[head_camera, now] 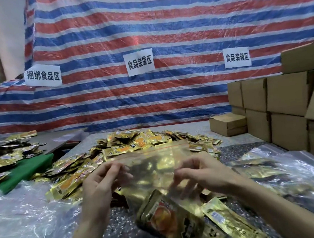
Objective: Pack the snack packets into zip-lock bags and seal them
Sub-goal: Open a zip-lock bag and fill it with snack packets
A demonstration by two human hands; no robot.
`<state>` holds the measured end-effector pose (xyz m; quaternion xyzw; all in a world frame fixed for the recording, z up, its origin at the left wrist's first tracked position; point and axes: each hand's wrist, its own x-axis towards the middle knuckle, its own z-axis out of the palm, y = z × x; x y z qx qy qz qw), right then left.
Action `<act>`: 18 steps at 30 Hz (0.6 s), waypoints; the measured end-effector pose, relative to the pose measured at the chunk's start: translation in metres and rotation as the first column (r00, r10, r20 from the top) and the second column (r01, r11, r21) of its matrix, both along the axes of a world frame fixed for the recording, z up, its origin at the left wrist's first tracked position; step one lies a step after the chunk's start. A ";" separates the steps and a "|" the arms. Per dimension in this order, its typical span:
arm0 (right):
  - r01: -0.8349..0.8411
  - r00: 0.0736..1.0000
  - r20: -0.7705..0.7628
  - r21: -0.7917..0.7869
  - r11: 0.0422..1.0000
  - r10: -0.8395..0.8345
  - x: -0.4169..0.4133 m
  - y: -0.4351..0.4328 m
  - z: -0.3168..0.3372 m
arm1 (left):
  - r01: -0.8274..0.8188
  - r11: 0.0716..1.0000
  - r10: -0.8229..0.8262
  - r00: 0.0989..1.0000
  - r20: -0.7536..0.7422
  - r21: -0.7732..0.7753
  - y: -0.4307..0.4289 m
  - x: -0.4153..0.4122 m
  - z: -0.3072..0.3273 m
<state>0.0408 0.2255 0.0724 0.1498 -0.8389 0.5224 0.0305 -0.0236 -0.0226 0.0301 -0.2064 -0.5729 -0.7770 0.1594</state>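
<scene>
Fingers (pixel 117 169) on both hands are curled, pinching the clear zip-lock bag (pixel 152 157) at its sides: left hand (pixel 99 184) on the left edge, right hand (pixel 201 170) on the right, blurred. Striped tarp (pixel 163 32) behind the table (pixel 236 138). Cardboard boxes (pixel 287 104) stacked far right. Snack packets (pixel 127 142) heaped mid-table; bag held just in front of and above the heap, red zip strip (pixel 155 148) up. Packets inside the bag or showing through it: can't tell. One packet (pixel 168 221) in the foreground.
</scene>
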 end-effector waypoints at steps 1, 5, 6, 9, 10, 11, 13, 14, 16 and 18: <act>0.038 0.999 0.005 0.023 0.999 -0.039 0.001 0.005 0.003 | -0.035 0.996 0.037 0.999 0.025 -0.086 0.003 -0.002 -0.003; 0.233 0.972 0.017 -0.020 0.972 -0.233 0.002 0.035 0.024 | -0.105 0.930 0.158 0.979 0.125 -0.351 0.010 -0.006 -0.014; 0.303 0.953 0.007 -0.066 0.951 -0.304 0.002 0.046 0.031 | -0.109 0.915 0.173 0.976 0.133 -0.390 0.010 -0.006 -0.015; 0.521 0.834 0.007 -0.338 0.784 -0.552 -0.004 0.082 0.050 | -0.130 0.869 0.206 0.972 0.111 -0.478 0.012 -0.005 -0.018; 0.568 0.782 0.029 -0.446 0.692 -0.623 -0.007 0.096 0.054 | -0.139 0.853 0.215 0.972 0.096 -0.503 0.012 -0.004 -0.018; 0.594 0.734 0.068 -0.546 0.590 -0.676 -0.008 0.110 0.056 | -0.143 0.839 0.218 0.972 0.084 -0.526 0.012 -0.004 -0.018; 0.619 0.652 0.179 -0.688 0.380 -0.737 -0.009 0.140 0.054 | -0.143 0.812 0.214 0.975 0.061 -0.566 0.013 -0.003 -0.020; 0.647 0.612 0.239 -0.700 0.303 -0.754 -0.008 0.153 0.047 | -0.145 0.797 0.211 0.976 0.045 -0.586 0.014 -0.002 -0.020; 0.753 0.518 0.330 -0.613 0.238 -0.789 -0.003 0.173 0.026 | -0.144 0.779 0.192 0.981 0.013 -0.610 0.015 -0.001 -0.021; 0.822 0.474 0.381 -0.516 0.243 -0.794 0.005 0.181 0.003 | -0.138 0.762 0.169 0.986 -0.012 -0.633 0.018 0.002 -0.021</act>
